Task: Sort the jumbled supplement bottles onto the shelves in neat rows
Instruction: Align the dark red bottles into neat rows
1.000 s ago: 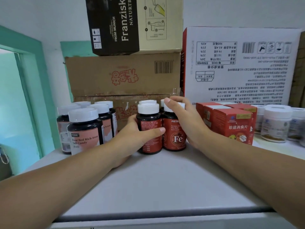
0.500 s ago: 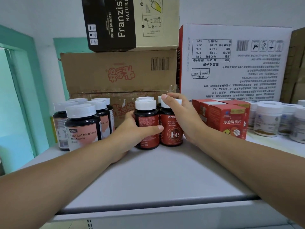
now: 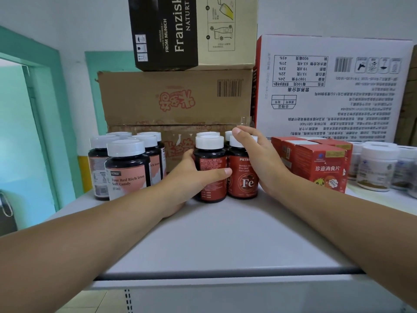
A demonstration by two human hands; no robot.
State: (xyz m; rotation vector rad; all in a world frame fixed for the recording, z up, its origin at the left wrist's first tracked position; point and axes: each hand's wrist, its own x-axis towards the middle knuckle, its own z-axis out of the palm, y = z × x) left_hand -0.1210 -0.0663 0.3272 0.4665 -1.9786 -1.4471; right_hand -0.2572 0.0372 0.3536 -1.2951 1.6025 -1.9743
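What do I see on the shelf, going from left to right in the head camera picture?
Pink-labelled dark bottles with white caps, dark bottle with red small-print label, dark bottle with red Fe label, red cardboard boxes, white plastic jars.

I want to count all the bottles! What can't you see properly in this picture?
All in the head view:
Back red bottles: only caps show; the front bottles hide the rest.
Fe bottle: the right hand covers one side of its label.
Left red bottle: print too small to read; the left hand covers part.
White jars: labels blurred, and the right edge cuts some off.
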